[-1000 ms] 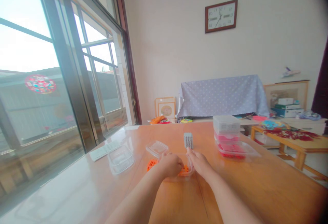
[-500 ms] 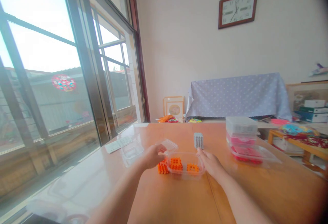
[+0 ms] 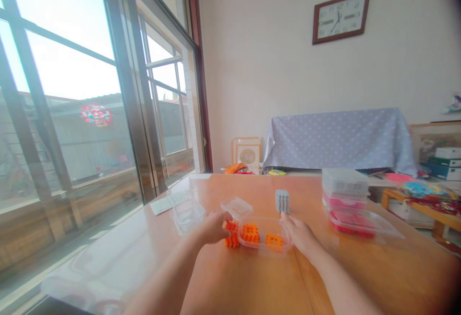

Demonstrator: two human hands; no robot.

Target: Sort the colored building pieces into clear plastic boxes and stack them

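Note:
My left hand [image 3: 213, 227] is at a stack of orange plastic lattice blocks [image 3: 232, 236] standing just left of a clear plastic container. Its thumb and fingers close around the stack's upper left part. Inside the clear container [image 3: 264, 250] lie more orange blocks: a thicker stack [image 3: 250, 233] on the left and a lower one [image 3: 274, 241] on the right. My right hand [image 3: 298, 231] is closed at the container's right rim, some fingers hidden. Just beyond its fingertips stands a grey block stack [image 3: 282, 201]; whether they touch it I cannot tell.
A clear lid [image 3: 236, 206] lies behind the container. To the left are another clear container [image 3: 188, 213] and a pale printed sheet [image 3: 167, 203]. Stacked clear boxes [image 3: 345, 183] with pink contents stand on the right of the wooden table [image 3: 230, 284]. Windows line the left.
My left hand has come down from above the orange stack onto its upper left part. My right hand stays by the container rim. The view has shifted slightly.

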